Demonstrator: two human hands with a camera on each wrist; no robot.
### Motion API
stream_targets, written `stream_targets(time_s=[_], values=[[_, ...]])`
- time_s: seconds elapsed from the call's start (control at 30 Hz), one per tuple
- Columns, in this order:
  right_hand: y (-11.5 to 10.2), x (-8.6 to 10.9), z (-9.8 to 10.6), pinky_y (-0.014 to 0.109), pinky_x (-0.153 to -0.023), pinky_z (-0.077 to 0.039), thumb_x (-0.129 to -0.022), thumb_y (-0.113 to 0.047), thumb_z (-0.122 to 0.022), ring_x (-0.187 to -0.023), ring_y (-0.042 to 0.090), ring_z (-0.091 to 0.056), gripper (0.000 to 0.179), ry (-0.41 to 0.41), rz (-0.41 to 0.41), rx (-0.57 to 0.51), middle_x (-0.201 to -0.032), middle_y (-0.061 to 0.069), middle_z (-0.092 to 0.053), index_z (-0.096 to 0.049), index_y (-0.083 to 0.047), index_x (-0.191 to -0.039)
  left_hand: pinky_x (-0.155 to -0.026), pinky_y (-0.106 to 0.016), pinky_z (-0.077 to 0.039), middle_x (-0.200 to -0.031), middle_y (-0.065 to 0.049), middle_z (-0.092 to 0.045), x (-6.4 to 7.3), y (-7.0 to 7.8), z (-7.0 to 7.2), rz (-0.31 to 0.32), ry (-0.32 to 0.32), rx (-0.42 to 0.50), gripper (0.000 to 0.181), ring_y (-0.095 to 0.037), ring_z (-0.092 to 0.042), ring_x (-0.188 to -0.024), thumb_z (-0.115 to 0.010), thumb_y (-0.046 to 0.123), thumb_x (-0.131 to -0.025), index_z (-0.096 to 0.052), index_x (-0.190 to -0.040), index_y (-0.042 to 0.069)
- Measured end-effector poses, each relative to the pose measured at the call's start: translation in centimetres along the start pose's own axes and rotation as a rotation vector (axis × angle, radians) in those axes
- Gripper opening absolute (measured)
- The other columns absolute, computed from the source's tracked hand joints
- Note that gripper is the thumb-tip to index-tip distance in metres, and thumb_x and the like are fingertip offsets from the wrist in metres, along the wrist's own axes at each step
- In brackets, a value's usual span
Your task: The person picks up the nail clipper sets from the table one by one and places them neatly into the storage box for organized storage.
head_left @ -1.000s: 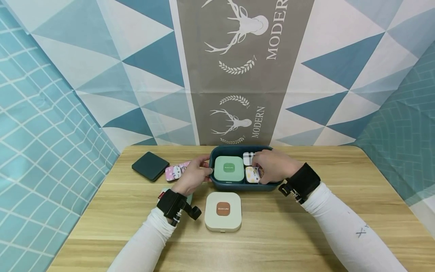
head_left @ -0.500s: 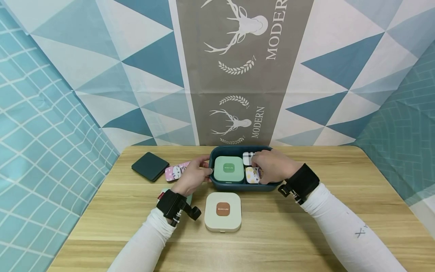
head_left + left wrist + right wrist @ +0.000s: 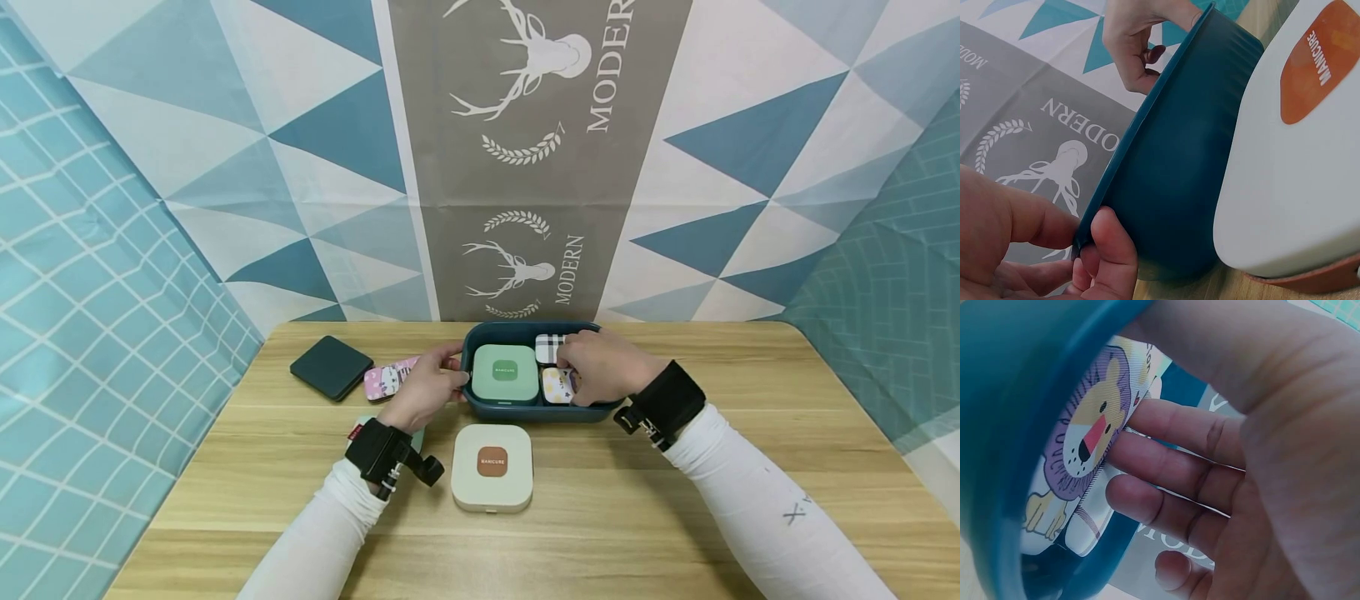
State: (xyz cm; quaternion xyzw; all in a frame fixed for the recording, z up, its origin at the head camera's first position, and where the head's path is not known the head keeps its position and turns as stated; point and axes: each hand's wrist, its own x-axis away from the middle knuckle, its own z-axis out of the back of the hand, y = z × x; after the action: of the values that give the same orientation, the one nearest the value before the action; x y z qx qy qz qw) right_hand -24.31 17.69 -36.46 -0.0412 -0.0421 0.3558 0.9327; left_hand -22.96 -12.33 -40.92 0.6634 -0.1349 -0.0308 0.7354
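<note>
A dark blue oblong bin (image 3: 495,412) stands near the table's back edge. My left hand (image 3: 420,390) pinches the rim at its left end, thumb and fingers on either side of the wall. My right hand (image 3: 613,367) reaches into the bin's right end and holds a small lion-print case (image 3: 1091,434) by its edges; the thumb tip is hidden behind the rim. Beside that case lies a plaid case (image 3: 547,350), partly covered by the hand. A mint green square case labelled MANICURE (image 3: 505,387) fills the bin's left part.
In front of the bin sits a cream MANICURE case (image 3: 492,490). Left of it, a mint item (image 3: 417,439) is mostly hidden under my left wrist. A pink cartoon-print case (image 3: 384,382) and a dark flat square item (image 3: 332,367) lie further left. A patterned cloth backs the table.
</note>
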Motion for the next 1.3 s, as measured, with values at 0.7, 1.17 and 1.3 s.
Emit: stream_targets(time_s=[0.7, 1.17, 1.3], values=[[0.15, 0.18, 0.0, 0.043, -0.08, -0.052, -0.077, -0.02, -0.092, -0.09, 0.022, -0.056, 0.033, 0.004, -0.024, -0.016, -0.099, 0.0, -0.065, -0.075, -0.011, -0.103, -0.077, -0.035, -0.059, -0.116, -0.017, -0.045, -0.01, -0.01, -0.06, 0.002, -0.001, 0.0, 0.057, -0.02, -0.056, -0.081, -0.053, -0.009, -0.103, -0.043, -0.158, -0.002], [0.34, 0.72, -0.66, 0.033, -0.068, -0.048, -0.079, -0.019, -0.093, -0.081, 0.016, -0.051, 0.032, 0.038, -0.026, -0.06, -0.095, -0.001, -0.06, -0.073, -0.013, -0.102, -0.078, -0.036, -0.059, -0.118, -0.019, -0.045, -0.08, -0.14, 0.01, 0.005, 0.0, -0.001, 0.056, -0.02, -0.056, -0.082, -0.053, -0.009, -0.103, -0.043, -0.158, -0.002], [0.26, 0.93, -0.78, 0.035, -0.07, -0.051, -0.078, -0.021, -0.095, -0.082, 0.016, -0.052, 0.035, 0.06, -0.02, -0.049, -0.098, -0.001, -0.062, -0.074, -0.012, -0.106, -0.078, -0.036, -0.059, -0.118, -0.019, -0.045, -0.08, -0.19, 0.09, 0.006, -0.001, -0.01, 0.056, -0.021, -0.057, -0.083, -0.054, -0.008, -0.103, -0.043, -0.158, -0.002]])
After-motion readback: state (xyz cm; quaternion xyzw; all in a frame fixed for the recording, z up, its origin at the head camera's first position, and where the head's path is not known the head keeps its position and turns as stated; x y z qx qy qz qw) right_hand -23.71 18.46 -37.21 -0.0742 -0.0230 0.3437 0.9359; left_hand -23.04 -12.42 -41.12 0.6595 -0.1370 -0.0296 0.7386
